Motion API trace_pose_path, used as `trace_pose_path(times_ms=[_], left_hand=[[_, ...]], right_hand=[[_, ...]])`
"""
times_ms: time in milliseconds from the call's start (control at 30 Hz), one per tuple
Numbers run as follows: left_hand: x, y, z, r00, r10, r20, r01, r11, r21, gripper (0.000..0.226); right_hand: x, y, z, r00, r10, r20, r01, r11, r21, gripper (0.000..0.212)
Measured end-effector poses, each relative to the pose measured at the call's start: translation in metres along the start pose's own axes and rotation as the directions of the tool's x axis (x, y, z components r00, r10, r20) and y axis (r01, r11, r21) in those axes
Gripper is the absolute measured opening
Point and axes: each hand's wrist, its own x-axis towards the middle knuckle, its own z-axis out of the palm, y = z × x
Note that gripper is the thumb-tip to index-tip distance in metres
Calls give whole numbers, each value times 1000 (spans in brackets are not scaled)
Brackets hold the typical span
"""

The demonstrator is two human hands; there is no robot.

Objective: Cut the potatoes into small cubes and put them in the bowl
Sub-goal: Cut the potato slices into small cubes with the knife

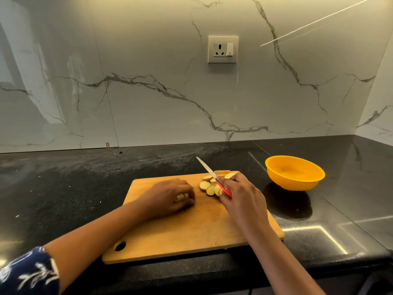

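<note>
A wooden cutting board [180, 231] lies on the black counter. Several round potato slices [207, 187] are piled at its far right corner. My left hand [170, 196] is curled on the board, fingers closed over a small pale potato piece [181, 196]. My right hand [242, 199] grips a knife with a red handle [224, 189]; its white blade [206, 167] points up and away over the slices, clear of the board. A yellow bowl [294, 173] stands to the right of the board and looks empty.
The black stone counter [74, 188] runs to a marble-patterned wall behind and a corner at the right. A wall socket [223, 49] sits above the board. The counter's front edge lies just below the board.
</note>
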Motion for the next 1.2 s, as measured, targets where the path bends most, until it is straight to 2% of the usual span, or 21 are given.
trace_pose_path(times_ms=[33,167,200,267,300,433,533,600,667,700,767,867,967,1033,1100,1200], left_hand=[[0,-7,-1,1000,-16,-21,16,1000,10,25],[-16,-31,-9,991,-124,-57,122,992,-32,47],[-22,-37,-10,985,-151,-81,145,987,-72,41],[-32,-48,-14,964,-232,-130,205,959,-198,12],[-36,-52,-16,949,-283,-141,237,932,-273,8],[-44,-56,-19,902,-423,-87,317,786,-531,14],[-45,-56,-23,859,-476,-192,281,750,-599,19],[-46,-58,-26,864,-476,-165,288,736,-613,18],[-49,-58,-26,924,-383,-3,309,749,-585,38],[-49,-57,-25,949,-309,66,299,811,-504,48],[-46,-56,-20,972,-202,118,229,923,-310,46],[-38,-69,-18,989,-147,-19,142,973,-183,23],[-37,-87,-16,978,-175,-109,156,974,-164,23],[-38,-92,-15,953,-272,-133,232,939,-255,17],[-39,-87,-18,913,-398,-94,326,846,-422,12],[-40,-78,-20,860,-511,-18,363,635,-682,69]], right_hand=[[0,1,0,1000,3,9,-3,1000,-6,49],[-4,5,2,1000,7,28,-7,1000,-12,48],[-5,5,3,1000,4,31,-4,1000,-10,48],[-5,4,4,999,-5,31,5,1000,-4,48],[-5,3,5,999,-9,33,9,1000,0,49],[-3,0,7,999,-30,27,29,999,21,49],[-1,-1,7,999,-32,18,32,999,16,48],[1,-1,8,999,-38,17,38,999,24,47],[3,-2,9,998,-58,15,57,998,41,46],[6,-2,10,997,-73,12,72,996,51,45],[15,-5,12,994,-106,3,106,992,70,45],[31,-9,16,994,-108,25,106,991,83,47],[37,-7,21,994,-91,57,84,990,110,48],[36,-1,22,995,-73,71,65,992,108,47],[35,5,23,997,-52,62,44,992,117,47],[35,10,24,999,-24,35,19,990,137,46]])
